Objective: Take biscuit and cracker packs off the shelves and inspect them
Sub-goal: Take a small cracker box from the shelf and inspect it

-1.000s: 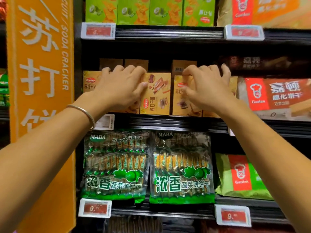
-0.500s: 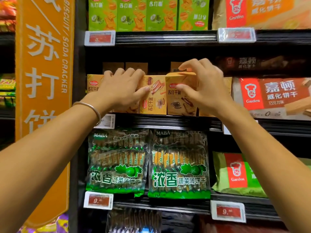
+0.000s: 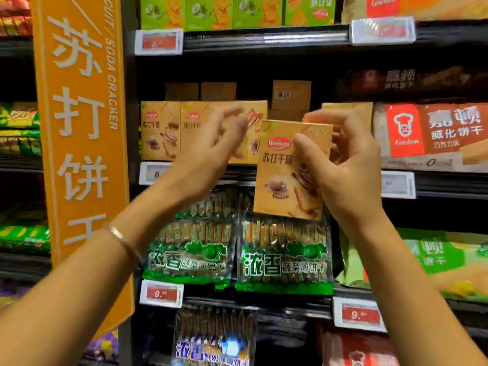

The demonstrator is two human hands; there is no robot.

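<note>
An orange-yellow soda cracker box (image 3: 280,178) is held upright in front of the middle shelf, its printed front facing me. My right hand (image 3: 346,167) grips it along its right side, thumb across the front. My left hand (image 3: 211,149) hovers just left of the box, fingers apart and blurred, holding nothing; a thin bangle circles that wrist. More boxes of the same kind (image 3: 163,130) stand in a row on the middle shelf behind my hands.
Green bags of vegetable crackers (image 3: 285,257) hang on the shelf below. Green boxes (image 3: 211,11) fill the top shelf. Red Garden wafer packs (image 3: 433,136) lie to the right. An orange soda-cracker sign (image 3: 79,128) hangs at left. Price tags (image 3: 161,293) line the shelf edges.
My right hand has pulled the box off the middle shelf and lowered it toward me. My left hand has lifted off the shelved boxes and moved toward the held box.
</note>
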